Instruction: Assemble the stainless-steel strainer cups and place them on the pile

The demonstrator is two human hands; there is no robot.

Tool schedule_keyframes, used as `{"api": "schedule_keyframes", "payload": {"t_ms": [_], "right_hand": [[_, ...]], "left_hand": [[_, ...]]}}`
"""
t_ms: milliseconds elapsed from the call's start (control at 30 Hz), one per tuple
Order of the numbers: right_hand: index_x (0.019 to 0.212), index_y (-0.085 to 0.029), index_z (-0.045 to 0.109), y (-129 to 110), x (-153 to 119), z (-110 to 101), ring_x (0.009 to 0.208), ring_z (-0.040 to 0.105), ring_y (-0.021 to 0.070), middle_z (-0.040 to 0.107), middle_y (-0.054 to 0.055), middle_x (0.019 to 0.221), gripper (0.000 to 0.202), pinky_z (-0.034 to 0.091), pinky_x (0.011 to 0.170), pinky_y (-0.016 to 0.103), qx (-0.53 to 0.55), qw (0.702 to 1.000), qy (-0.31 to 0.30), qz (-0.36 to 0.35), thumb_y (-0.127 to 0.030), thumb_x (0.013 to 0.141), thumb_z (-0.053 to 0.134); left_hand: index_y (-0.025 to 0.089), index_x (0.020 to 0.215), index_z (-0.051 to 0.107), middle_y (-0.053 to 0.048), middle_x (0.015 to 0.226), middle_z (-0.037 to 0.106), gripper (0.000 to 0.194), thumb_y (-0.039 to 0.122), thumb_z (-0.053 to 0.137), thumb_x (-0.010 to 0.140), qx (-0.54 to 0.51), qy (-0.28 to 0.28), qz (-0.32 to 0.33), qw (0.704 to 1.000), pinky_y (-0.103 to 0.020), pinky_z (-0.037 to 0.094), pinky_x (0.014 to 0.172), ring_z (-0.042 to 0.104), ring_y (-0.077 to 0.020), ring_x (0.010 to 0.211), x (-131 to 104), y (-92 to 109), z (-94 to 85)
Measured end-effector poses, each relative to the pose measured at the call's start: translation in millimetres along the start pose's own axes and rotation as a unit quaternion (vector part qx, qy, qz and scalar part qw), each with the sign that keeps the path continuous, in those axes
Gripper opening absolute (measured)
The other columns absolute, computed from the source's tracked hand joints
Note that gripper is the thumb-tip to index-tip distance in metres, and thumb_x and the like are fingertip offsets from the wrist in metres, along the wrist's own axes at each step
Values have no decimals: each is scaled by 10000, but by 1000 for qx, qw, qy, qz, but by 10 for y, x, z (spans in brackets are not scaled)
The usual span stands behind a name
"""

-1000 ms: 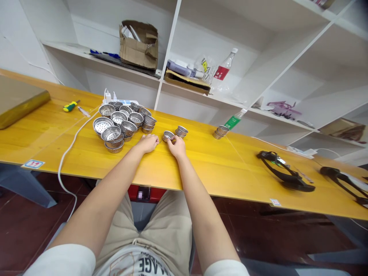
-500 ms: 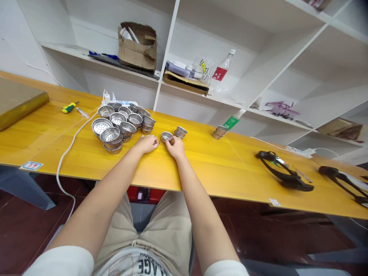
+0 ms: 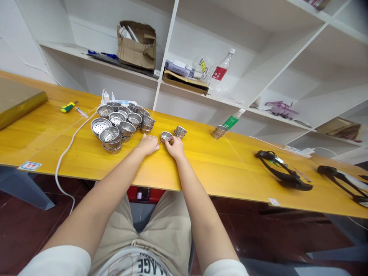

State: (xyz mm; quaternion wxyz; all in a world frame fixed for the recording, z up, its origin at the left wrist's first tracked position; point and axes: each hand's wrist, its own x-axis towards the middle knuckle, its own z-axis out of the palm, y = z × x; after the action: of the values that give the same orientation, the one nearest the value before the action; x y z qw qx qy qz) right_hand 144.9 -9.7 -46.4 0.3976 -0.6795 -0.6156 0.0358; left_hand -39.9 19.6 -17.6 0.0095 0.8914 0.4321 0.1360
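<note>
Between my hands on the yellow table sits a small perforated steel strainer cup (image 3: 165, 136). My right hand (image 3: 175, 147) has its fingers and thumb closed on the cup's near right rim. Just left of the cup, my left hand (image 3: 150, 145) rests low over the table with curled fingers; whatever they hold, if anything, is hidden. A short stack of similar cups (image 3: 180, 131) stands right behind my right hand. To the left, several more stacked strainer cups (image 3: 110, 135) form a crowded group, all mouth up.
Farther right stands another cup stack (image 3: 220, 131) beside a green-labelled bottle (image 3: 232, 120). Black headsets (image 3: 283, 178) lie on the right. A white cable (image 3: 66, 147) crosses the left side and hangs over the edge. A screwdriver (image 3: 68, 107) lies back left; shelves (image 3: 201, 92) rise behind.
Almost nothing differs. The view has shifted very slightly; my left hand is a touch changed in pose, and my right hand stays on the strainer cup.
</note>
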Motion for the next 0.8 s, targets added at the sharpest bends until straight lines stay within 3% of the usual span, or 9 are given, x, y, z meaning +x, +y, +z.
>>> {"api": "schedule_keyframes", "payload": {"t_ms": [300, 633, 800], "right_hand": [[896, -231, 631, 5, 1, 2, 924, 615, 231, 653, 63, 983, 180, 487, 920, 373, 2, 1000, 4, -7, -402, 867, 680], [901, -233, 628, 0, 0, -6, 926, 623, 239, 651, 63, 983, 172, 491, 919, 376, -3, 1000, -1, -4, -395, 868, 675], [906, -233, 632, -5, 4, -17, 921, 623, 245, 650, 64, 973, 176, 494, 915, 384, -9, 1000, -6, -4, -401, 871, 673]], "left_hand": [[138, 1013, 689, -178, 1084, 766, 235, 234, 482, 957, -36, 40, -17, 998, -501, 386, 1030, 696, -324, 1077, 13, 18, -86], [147, 1141, 642, -172, 1212, 723, 261, 200, 415, 1022, -78, 56, -11, 995, -473, 417, 1054, 639, -307, 1191, 41, -56, -87], [149, 1132, 646, -165, 1204, 698, 260, 163, 414, 1017, -108, 85, 4, 990, -410, 467, 1038, 642, -276, 1151, 50, -86, -101]]}}
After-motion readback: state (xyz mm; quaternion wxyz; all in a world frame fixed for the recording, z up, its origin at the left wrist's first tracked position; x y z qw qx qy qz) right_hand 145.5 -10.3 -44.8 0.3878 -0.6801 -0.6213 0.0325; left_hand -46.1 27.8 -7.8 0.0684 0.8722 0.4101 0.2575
